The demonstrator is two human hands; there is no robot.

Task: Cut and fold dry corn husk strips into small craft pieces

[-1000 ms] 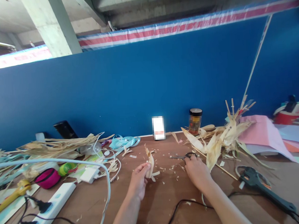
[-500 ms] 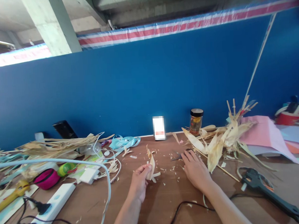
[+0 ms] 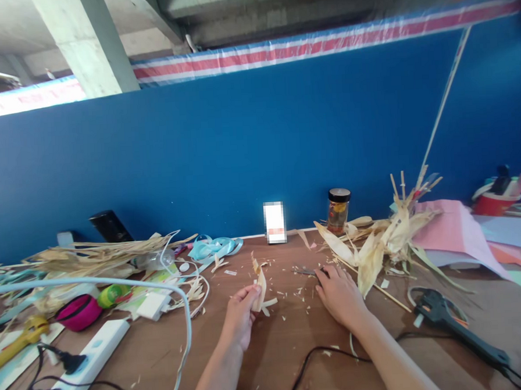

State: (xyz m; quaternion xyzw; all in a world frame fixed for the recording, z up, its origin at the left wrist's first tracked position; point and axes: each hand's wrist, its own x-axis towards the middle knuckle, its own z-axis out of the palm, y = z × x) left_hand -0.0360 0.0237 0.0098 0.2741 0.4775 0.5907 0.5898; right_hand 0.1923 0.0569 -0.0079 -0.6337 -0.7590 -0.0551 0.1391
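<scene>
Pinched between the thumb and fingers of my left hand is a pale piece of dried corn husk, held upright just above the table. A narrow strip of husk sticks out below it. My right hand rests low on the table to the right, its fingers over the dark handles of a pair of scissors. The blades point left, and the handles are mostly hidden under the fingers. Small husk scraps lie scattered between my hands.
Beyond my right hand are a husk bundle, a lidded jar and a black glue gun. Leftward lie blue ribbon, a power strip, a pink round case and cables. A blue partition stands behind.
The scissor blades have swung slightly away from me under my right hand. My left hand keeps its pinch on the husk. The whole view has shifted a little.
</scene>
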